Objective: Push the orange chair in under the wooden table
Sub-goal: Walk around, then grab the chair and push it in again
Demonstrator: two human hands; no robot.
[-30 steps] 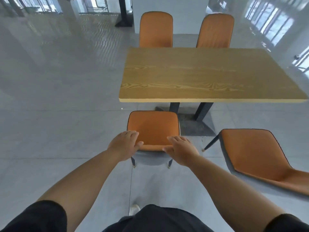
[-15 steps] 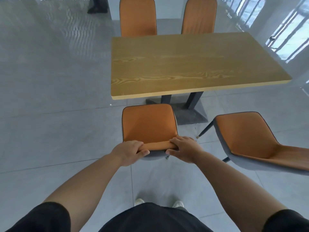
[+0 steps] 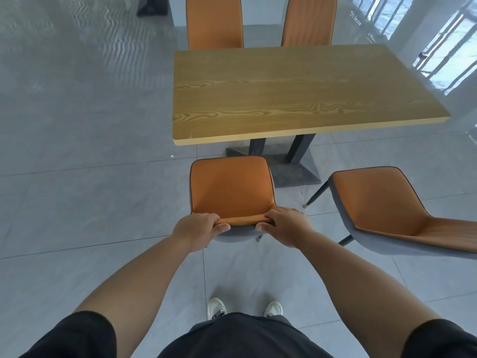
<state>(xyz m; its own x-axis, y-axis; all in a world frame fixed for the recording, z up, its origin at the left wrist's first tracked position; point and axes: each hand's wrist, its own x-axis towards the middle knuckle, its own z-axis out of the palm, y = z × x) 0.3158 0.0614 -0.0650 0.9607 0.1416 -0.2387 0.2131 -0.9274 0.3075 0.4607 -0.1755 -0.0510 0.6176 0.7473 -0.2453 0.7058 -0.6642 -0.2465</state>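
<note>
1. I hold the top edge of the backrest of the orange chair (image 3: 232, 187) with both hands. My left hand (image 3: 197, 229) grips near the left end of that edge and my right hand (image 3: 285, 224) near the right end. The fingers (image 3: 280, 211) of each hand are curled over the edge and closed on it, with the thumbs on my side of the backrest.
2. The chair stands on the floor (image 3: 85, 197) directly in front of me. Its seat is just in front of the near edge of the counter (image 3: 296, 94), toward the near left corner, and not yet under it.
3. To do the push well, I think both hands should press equally, so the chair goes straight and does not turn.
4. The dark base (image 3: 291, 169) under the counter is just beside the right front of the seat, so I judge the chair's legs could hit it if I drift to the right.
5. Another orange chair (image 3: 382, 210) stands near on the right, apart from mine, so I should keep away from it.
</note>
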